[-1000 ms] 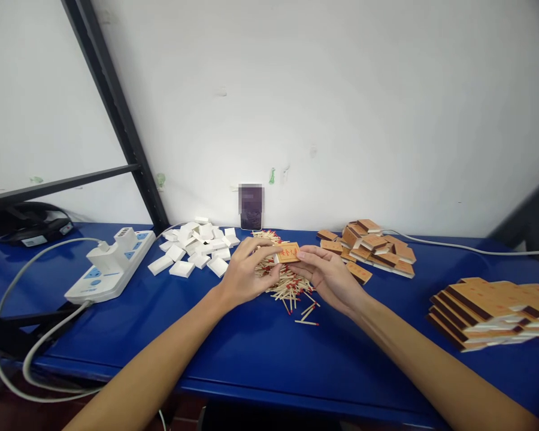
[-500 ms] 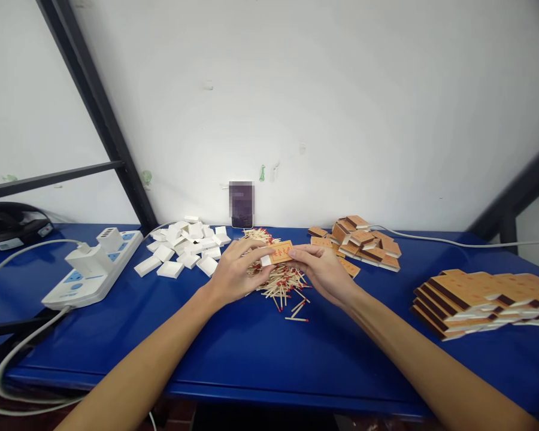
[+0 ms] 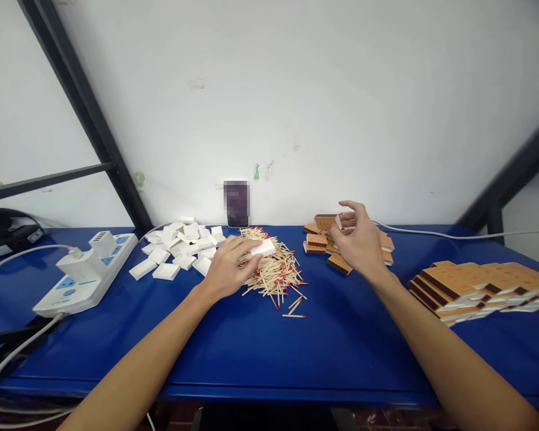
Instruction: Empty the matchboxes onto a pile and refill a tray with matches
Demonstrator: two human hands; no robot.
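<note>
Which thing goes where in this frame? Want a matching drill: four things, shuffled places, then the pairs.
Things
1. white tray
2. power strip
3. matches
4. stacked orange boxes

Places
A. far right of the table
B. pinched in the left hand
C. far left of the table, with a plug in it
D. loose pile in the middle of the table, partly under the left hand

Pairs: 1-B, 2-C, 3-D, 4-A
</note>
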